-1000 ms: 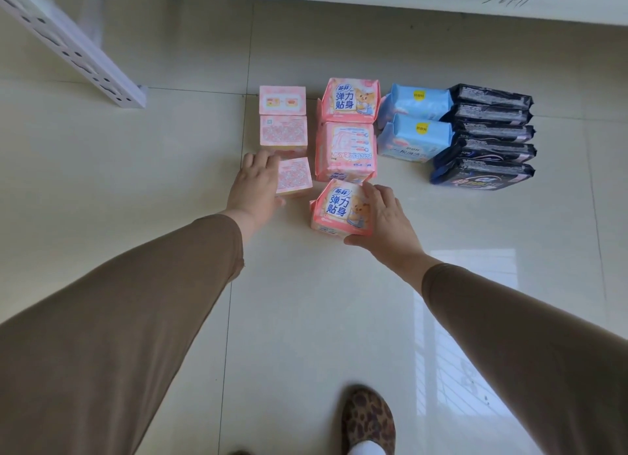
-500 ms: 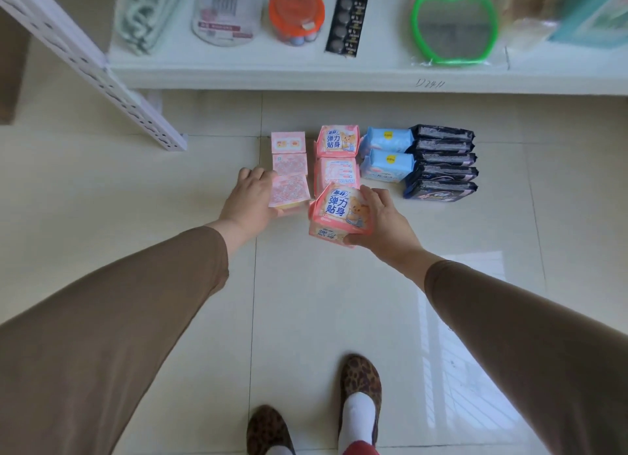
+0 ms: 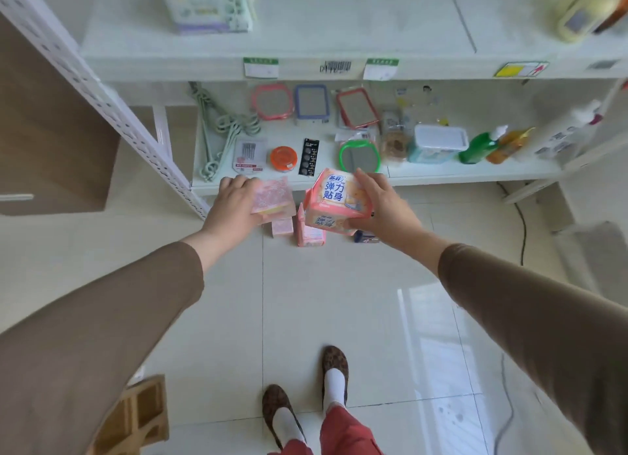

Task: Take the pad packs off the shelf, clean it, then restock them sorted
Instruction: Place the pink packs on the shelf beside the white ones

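1. The left hand (image 3: 236,206) grasps a small pink pack (image 3: 273,196); fingers curl over its top, and the pack is held in the air in front of the lower shelf (image 3: 441,174).
2. The right hand (image 3: 380,206) grasps a larger bear pack (image 3: 334,199), pink with a blue-and-white label; the thumb lies below it and the fingers wrap its right side. The pack is tilted and held clear of the floor (image 3: 306,301).
3. More pink packs (image 3: 311,232) stand on the floor just below the two hands, partly hidden by the held packs. A dark pack (image 3: 365,237) shows at the right hand's lower edge.
4. The lower shelf carries mirrors (image 3: 359,155), an orange jar (image 3: 283,158), green hangers (image 3: 221,131), a lidded tub (image 3: 438,143) and bottles (image 3: 482,147).
5. The upper shelf (image 3: 339,29) is mostly bare; a boxed item (image 3: 207,6) stands at its left, and price tags (image 3: 261,67) line its front edge.
6. Both sleeves (image 3: 85,335) are brown. Two leopard-print shoes (image 3: 334,363) stand on the floor.
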{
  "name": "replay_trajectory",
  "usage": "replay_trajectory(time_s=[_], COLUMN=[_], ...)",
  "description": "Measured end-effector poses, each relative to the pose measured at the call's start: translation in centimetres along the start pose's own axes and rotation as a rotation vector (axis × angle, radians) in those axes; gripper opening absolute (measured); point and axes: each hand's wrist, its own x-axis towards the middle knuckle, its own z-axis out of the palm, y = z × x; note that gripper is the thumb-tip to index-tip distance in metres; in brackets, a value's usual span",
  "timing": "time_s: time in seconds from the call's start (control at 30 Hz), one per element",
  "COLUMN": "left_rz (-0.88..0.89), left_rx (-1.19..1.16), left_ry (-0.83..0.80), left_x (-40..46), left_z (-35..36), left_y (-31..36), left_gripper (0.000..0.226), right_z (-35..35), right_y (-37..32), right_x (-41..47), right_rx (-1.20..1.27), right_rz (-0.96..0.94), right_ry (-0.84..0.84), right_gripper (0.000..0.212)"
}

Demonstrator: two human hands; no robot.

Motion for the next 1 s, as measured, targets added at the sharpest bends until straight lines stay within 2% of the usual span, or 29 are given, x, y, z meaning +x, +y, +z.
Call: replay_trajectory(time_s=[0.2,0.37,0.73,1.0], left_rz=[0.073,0.114,0.085,0.032], left_rx=[0.018,0.055,0.118,0.12], left_ry=[0.073,0.136,0.144,0.133], left_x=[-0.7,1.0,10.7,17.3], left_z=[-12.2,-18.3,-23.1,-24.7], left_y=[6.6,10.6,17.5,18.0], left_gripper=[0.067,0.068,0.069,0.07], right_z=[-12.2,-19.7,-30.7,-33.5], right_y=[-6.5,-9.1,-6.5,-4.7], right_x=[-2.4,-2.6,4.8,12.8], right_rx=[-0.049,-0.019,-0.046,-0.012], right_rz=[-0.088,-0.094,-0.159,-0.141], right_ry=[0.073,0.148,0.162,0.12], right_gripper=[0.101,0.092,0.084,0.086])
